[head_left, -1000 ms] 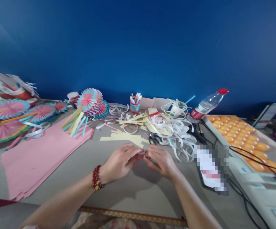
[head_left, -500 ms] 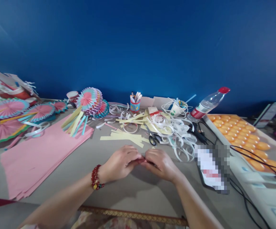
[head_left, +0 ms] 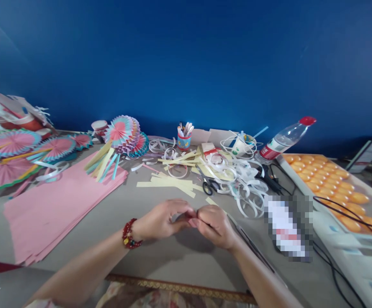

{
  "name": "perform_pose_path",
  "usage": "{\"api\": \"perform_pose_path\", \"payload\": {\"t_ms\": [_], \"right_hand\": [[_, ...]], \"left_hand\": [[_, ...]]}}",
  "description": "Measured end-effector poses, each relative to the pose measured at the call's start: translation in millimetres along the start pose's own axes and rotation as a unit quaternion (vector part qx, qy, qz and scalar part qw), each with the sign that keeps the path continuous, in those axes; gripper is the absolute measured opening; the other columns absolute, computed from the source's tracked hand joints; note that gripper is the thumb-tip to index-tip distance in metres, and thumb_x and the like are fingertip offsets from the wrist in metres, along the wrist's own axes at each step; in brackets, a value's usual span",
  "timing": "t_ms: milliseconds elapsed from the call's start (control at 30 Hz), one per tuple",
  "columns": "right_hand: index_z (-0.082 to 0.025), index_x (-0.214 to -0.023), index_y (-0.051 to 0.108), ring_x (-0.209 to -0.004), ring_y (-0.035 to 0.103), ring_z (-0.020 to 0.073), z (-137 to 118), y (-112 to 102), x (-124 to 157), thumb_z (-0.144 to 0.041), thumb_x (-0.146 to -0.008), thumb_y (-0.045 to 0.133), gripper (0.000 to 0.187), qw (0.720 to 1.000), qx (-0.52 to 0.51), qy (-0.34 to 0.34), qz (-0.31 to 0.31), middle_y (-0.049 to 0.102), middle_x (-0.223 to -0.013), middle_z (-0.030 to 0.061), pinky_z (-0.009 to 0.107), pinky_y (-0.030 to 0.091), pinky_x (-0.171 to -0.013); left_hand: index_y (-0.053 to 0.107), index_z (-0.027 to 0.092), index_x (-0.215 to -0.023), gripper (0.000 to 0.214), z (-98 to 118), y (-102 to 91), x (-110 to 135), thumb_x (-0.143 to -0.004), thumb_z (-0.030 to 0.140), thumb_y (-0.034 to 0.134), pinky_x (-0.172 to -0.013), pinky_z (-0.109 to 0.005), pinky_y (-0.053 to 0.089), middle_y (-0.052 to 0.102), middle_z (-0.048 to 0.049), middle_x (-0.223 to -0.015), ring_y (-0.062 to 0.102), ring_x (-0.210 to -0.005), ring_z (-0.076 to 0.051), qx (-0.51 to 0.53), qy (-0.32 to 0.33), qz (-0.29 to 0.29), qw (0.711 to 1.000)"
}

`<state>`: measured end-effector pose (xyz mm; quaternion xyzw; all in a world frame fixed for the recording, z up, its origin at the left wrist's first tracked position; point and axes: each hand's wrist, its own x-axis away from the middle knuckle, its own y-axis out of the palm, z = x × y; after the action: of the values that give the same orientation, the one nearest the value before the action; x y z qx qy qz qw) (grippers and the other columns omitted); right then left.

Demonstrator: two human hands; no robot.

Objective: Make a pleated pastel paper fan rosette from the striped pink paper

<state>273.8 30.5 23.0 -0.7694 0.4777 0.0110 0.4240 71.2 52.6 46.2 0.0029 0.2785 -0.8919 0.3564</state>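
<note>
My left hand [head_left: 160, 220], with a red bead bracelet [head_left: 128, 234] at the wrist, and my right hand [head_left: 214, 224] meet fingertip to fingertip over the grey table [head_left: 173, 256]. Both hands are closed in a pinch on a small folded pink paper piece [head_left: 192, 222] between them, most of it hidden by the fingers. A long thin dark strip [head_left: 253, 248] runs along the table beside my right forearm. Black scissors [head_left: 209, 186] and yellow paper strips [head_left: 169, 184] lie just beyond the hands.
A stack of pink paper sheets [head_left: 54, 205] lies left. Folded paper fans [head_left: 123, 134] and more fans [head_left: 12, 147] stand at the back left. White paper curls [head_left: 246, 188], a pen cup [head_left: 183, 139], a plastic bottle [head_left: 285, 139], a phone [head_left: 285, 229], cables and an orange-dotted tray [head_left: 330, 182] fill the right.
Both hands stayed joined on the pink piece and lifted slightly, fingers curling tighter. The view shifted a little, and the thin dark strip beside my right forearm now shows.
</note>
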Motion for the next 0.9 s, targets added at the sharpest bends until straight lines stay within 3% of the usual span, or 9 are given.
{"api": "perform_pose_path", "payload": {"t_ms": [200, 467, 633, 800, 900], "right_hand": [[-0.023, -0.06, 0.021, -0.048, 0.026, 0.0115, 6.9, 3.5, 1.4, -0.03, -0.097, 0.036, 0.041, 1.0, -0.003, 0.003, 0.017, 0.025, -0.052, -0.0061, 0.028, 0.021, -0.051], [-0.022, -0.06, 0.025, -0.05, 0.028, 0.0104, 10.3, -1.0, 0.4, -0.034, -0.099, 0.039, 0.043, 0.999, 0.019, 0.022, -0.027, 0.03, -0.053, -0.0063, 0.027, 0.023, -0.052], [-0.022, -0.059, 0.023, -0.048, 0.026, 0.0104, 8.0, 5.8, 3.5, -0.036, -0.1, 0.032, 0.044, 1.0, -0.011, 0.011, 0.007, 0.025, -0.053, -0.0061, 0.027, 0.022, -0.05], [-0.022, -0.057, 0.028, -0.049, 0.029, 0.0105, 12.7, 9.0, 3.7, -0.041, -0.101, 0.033, 0.048, 0.999, -0.011, 0.02, 0.046, 0.028, -0.053, -0.0057, 0.026, 0.024, -0.05], [-0.021, -0.059, 0.038, -0.051, 0.035, 0.0108, 18.6, 5.5, 2.4, -0.042, -0.102, 0.036, 0.047, 0.999, -0.01, 0.014, 0.033, 0.035, -0.054, -0.0046, 0.026, 0.027, -0.052]], "left_hand": [[0.063, 0.017, -0.097, 0.017, 2.4, -0.4, -0.1, -0.092, 0.032, 0.055, -0.079, -0.025, 0.047, 0.069, -0.0051, -0.092, 0.062, -0.084, -0.016, 0.012, -0.028, -0.009, 0.999], [0.064, 0.017, -0.095, 0.02, -2.3, -5.0, -0.7, -0.092, 0.034, 0.056, -0.077, -0.025, 0.048, 0.07, -0.0047, -0.091, 0.062, -0.083, -0.016, 0.042, -0.04, -0.016, 0.998], [0.064, 0.016, -0.092, 0.019, -2.4, -2.4, -0.2, -0.089, 0.034, 0.061, -0.077, -0.024, 0.048, 0.07, -0.0026, -0.085, 0.062, -0.08, -0.015, 0.056, -0.04, -0.022, 0.997], [0.064, 0.018, -0.102, 0.019, -0.3, -0.1, -0.7, -0.091, 0.031, 0.056, -0.084, -0.027, 0.049, 0.07, -0.0048, -0.097, 0.063, -0.089, -0.017, 0.035, -0.054, 0.014, 0.998], [0.06, 0.019, -0.109, 0.024, -1.8, -2.9, 0.2, -0.086, 0.023, 0.058, -0.085, -0.028, 0.048, 0.069, -0.0052, -0.103, 0.063, -0.093, -0.018, -0.012, -0.043, 0.043, 0.998]]}}
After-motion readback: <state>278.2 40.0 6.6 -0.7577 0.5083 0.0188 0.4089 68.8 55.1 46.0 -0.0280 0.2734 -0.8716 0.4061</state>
